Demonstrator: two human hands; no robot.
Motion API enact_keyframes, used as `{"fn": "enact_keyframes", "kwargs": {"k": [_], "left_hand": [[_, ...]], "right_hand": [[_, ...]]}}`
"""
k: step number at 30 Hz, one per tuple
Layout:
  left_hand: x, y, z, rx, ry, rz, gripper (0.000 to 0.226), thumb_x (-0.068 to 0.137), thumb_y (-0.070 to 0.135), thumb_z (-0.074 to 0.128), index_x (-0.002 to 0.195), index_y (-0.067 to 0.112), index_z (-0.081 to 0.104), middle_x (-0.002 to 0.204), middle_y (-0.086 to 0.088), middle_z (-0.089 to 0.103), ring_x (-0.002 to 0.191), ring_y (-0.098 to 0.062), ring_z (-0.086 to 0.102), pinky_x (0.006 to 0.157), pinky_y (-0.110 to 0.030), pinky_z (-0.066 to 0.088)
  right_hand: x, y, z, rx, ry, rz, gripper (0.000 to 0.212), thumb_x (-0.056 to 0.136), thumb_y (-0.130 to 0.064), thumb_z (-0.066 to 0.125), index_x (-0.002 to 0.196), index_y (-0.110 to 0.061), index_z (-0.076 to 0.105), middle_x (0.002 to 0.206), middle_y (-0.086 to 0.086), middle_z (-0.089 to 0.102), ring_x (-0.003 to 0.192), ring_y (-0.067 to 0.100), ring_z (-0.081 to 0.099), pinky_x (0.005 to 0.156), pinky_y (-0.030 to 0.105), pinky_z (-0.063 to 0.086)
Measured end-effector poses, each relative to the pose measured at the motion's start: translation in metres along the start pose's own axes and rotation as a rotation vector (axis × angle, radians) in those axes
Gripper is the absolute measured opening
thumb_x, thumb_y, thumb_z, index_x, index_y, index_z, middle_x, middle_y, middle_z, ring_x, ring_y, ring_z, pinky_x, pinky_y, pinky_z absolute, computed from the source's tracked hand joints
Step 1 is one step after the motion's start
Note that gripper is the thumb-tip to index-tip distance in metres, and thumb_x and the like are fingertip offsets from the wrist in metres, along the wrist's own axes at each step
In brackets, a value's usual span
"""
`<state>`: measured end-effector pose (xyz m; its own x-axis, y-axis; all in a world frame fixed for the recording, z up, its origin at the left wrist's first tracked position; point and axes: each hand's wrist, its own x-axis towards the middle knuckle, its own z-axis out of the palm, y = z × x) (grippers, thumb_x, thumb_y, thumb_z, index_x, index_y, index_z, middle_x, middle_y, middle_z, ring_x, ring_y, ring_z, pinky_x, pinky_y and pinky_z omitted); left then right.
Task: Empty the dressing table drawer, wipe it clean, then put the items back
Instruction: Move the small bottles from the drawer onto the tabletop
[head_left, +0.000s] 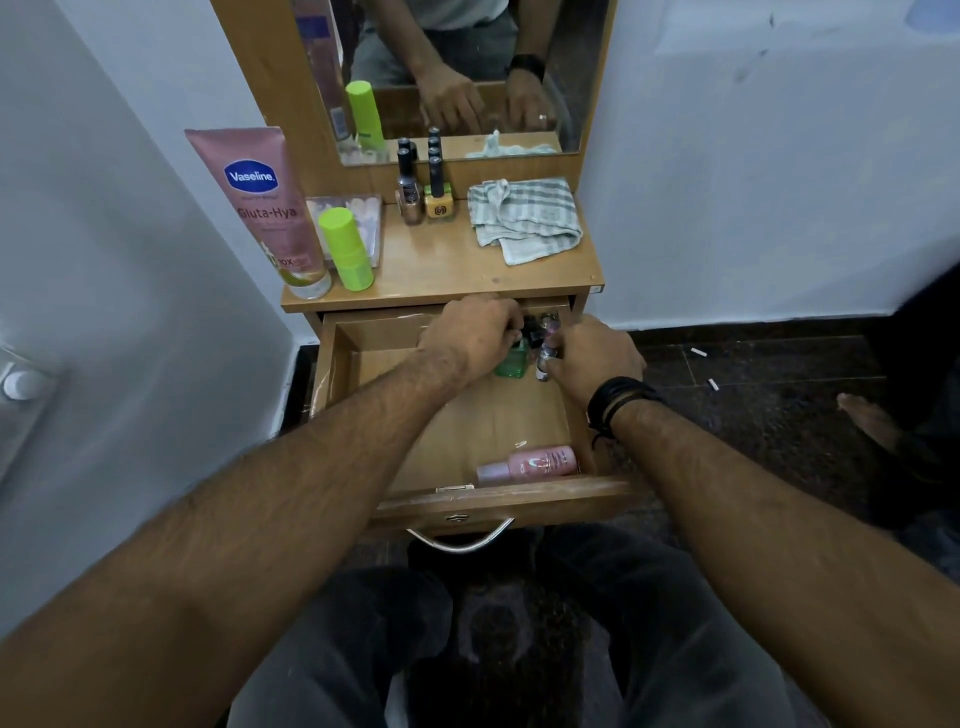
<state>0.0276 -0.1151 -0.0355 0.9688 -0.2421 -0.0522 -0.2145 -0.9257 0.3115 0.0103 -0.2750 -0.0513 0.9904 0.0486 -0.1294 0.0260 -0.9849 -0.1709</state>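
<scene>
Looking down from our head camera, we see the wooden dressing table (457, 270) against a pale wall, its mirror (467, 78) reflecting our own hands. Below the surface the drawer (498, 501) is pulled fully out toward our knees, its metal handle (460, 540) hanging at the front.

On the surface, at the right, lies a crumpled checked cloth (524, 218). At the left stands a pink Vaseline tube (267, 208) on its cap, with a lime green bottle (345, 249) just beside it and a clear plastic box (353, 213) behind that. Two nail polish bottles (423, 200) stand side by side near the mirror's base.

Inside the drawer, a pink bottle (535, 463) lies on its side against the front wall, near the right corner. At the back right of the drawer is a cluster of small bottles, where both of our hands meet.

Our left hand (475, 332) has its fingers curled over the dark cap of a green bottle (511, 361), gripping it from above. Our right hand (592, 356), with dark bands at the wrist, pinches a small silvery bottle (546, 358) between thumb and fingers, just beside the green one. Further small dark-capped bottles behind these are too hidden to tell apart.
</scene>
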Motion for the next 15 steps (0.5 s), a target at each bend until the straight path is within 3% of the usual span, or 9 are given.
{"fn": "enact_keyframes", "kwargs": {"k": [4,9,15], "left_hand": [[0.0038,0.0006,0.002,-0.023,-0.014,-0.013,0.014,0.097,0.026,0.061,0.11,0.027,0.066,0.114,-0.001,0.068,0.104,-0.024,0.063,0.091,-0.041,0.052],[0.0065,-0.0028,0.0058,-0.018,0.006,0.055,0.029,0.098,0.024,0.061,0.127,0.023,0.065,0.123,-0.003,0.064,0.114,-0.023,0.058,0.098,-0.038,0.046],[0.0105,-0.0046,0.007,0.018,0.003,0.059,0.026,0.099,0.024,0.06,0.123,0.025,0.07,0.123,-0.002,0.066,0.116,-0.023,0.058,0.097,-0.035,0.045]], "right_hand": [[0.0003,-0.001,0.0021,-0.012,0.014,-0.015,0.03,0.094,-0.04,0.063,0.116,-0.02,0.068,0.115,0.006,0.057,0.101,0.034,0.062,0.084,0.049,0.056],[0.0021,-0.0005,0.0028,-0.007,0.02,-0.009,0.028,0.094,-0.04,0.062,0.112,-0.02,0.068,0.114,0.007,0.056,0.101,0.035,0.062,0.084,0.048,0.055],[0.0028,0.0001,0.0071,0.001,0.045,-0.004,0.027,0.094,-0.04,0.062,0.111,-0.02,0.068,0.113,0.006,0.057,0.099,0.033,0.062,0.084,0.049,0.055]]}}
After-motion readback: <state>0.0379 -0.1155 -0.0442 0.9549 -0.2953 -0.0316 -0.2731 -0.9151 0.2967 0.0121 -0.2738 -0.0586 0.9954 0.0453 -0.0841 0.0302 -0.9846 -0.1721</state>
